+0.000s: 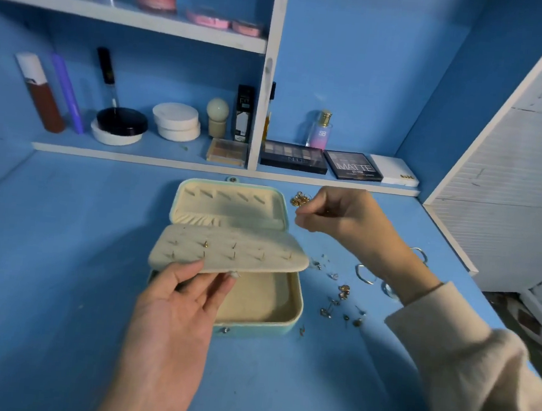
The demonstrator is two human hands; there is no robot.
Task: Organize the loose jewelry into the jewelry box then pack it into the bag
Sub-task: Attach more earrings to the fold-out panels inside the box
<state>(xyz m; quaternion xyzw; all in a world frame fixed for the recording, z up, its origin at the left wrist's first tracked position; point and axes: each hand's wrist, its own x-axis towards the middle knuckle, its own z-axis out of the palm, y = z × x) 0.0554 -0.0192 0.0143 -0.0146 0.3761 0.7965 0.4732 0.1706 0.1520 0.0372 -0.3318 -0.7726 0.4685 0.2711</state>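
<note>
While the jewelry box [289,306] lies open at the centre of the frame on the blue desk [57,284], its parts present as follows. The outer shell is pale mint; the lining is cream velvet. The lid [230,201] lies flat toward the top of the frame and shows a row of slanted slots above a gathered pocket. A cream earring panel [232,251], hinged between lid and tray, is raised clear of the tray, and thin metal stud posts stick up through it.

The left hand [181,299], palm up at lower centre, supports the near edge of the panel on straight, loosely spread fingers. The right hand [338,215], right of the lid, has its fingers curled narrow, pinching a gold piece [327,212] too small to identify.

Loose jewelry lies to the right of the box: a gold cluster [298,199] just beside the lid corner, small studs [340,301] by the tray, and silver rings [365,274] farther right.
</note>
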